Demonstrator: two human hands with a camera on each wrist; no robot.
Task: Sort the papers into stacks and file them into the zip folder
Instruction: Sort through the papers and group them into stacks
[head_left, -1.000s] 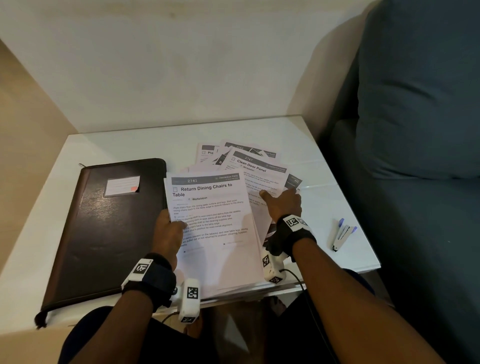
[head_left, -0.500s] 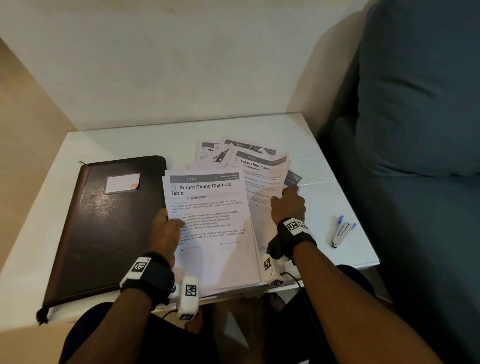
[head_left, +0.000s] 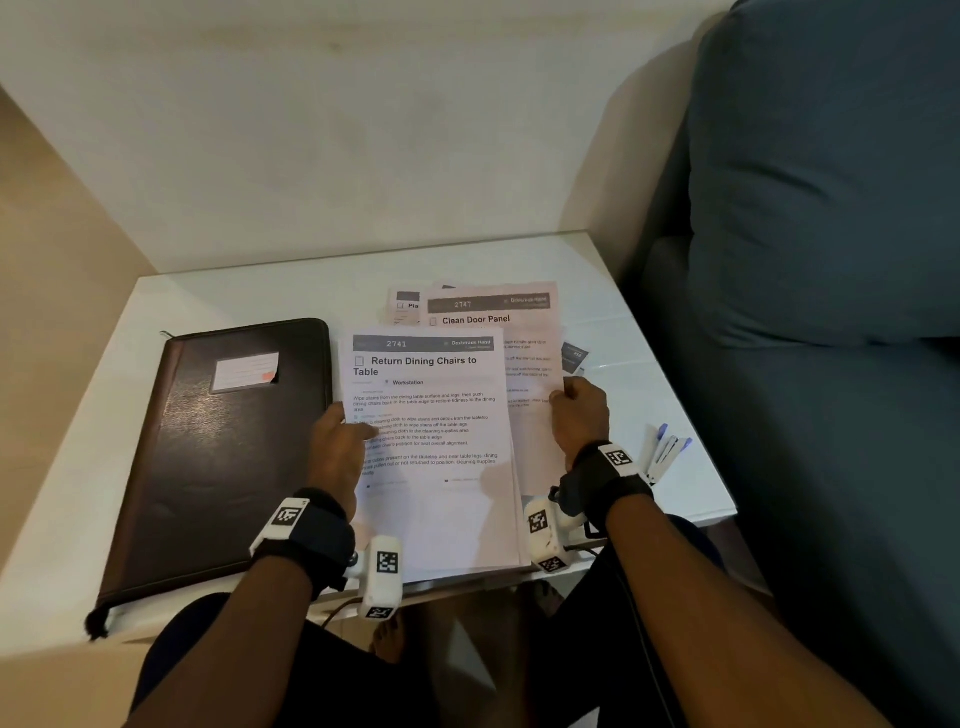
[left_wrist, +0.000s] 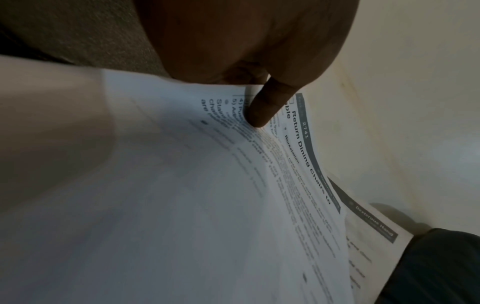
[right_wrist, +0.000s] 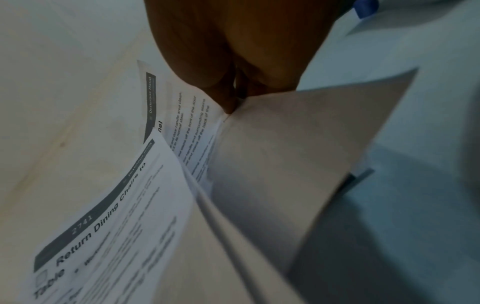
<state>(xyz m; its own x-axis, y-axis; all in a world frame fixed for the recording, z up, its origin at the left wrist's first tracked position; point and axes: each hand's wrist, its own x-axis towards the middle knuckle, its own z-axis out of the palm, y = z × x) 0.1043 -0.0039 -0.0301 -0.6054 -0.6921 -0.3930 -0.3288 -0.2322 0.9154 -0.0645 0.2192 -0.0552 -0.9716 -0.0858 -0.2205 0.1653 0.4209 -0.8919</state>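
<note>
A stack of printed sheets topped by "Return Dining Chairs to Table" (head_left: 431, 452) (left_wrist: 182, 205) (right_wrist: 124, 236) lies near the table's front edge. My left hand (head_left: 340, 441) grips its left edge, thumb (left_wrist: 265, 107) on top of the page. My right hand (head_left: 579, 410) pinches the right edge of the "Clean Door Panel" sheet (head_left: 491, 319) (right_wrist: 192, 127), lifted and overlapping behind the stack. More sheets (head_left: 405, 304) lie fanned beneath it. The closed dark brown zip folder (head_left: 218, 452) lies flat on the left.
A white and blue stapler (head_left: 665, 452) lies at the table's right edge. A blue-grey sofa (head_left: 821, 260) stands close on the right. The white table (head_left: 285, 296) meets the wall at the back. My knees sit under its front edge.
My right hand has gone from resting flat on the fanned papers to pinching the "Clean Door Panel" sheet, lifting and straightening it. The left hand and its stack barely moved.
</note>
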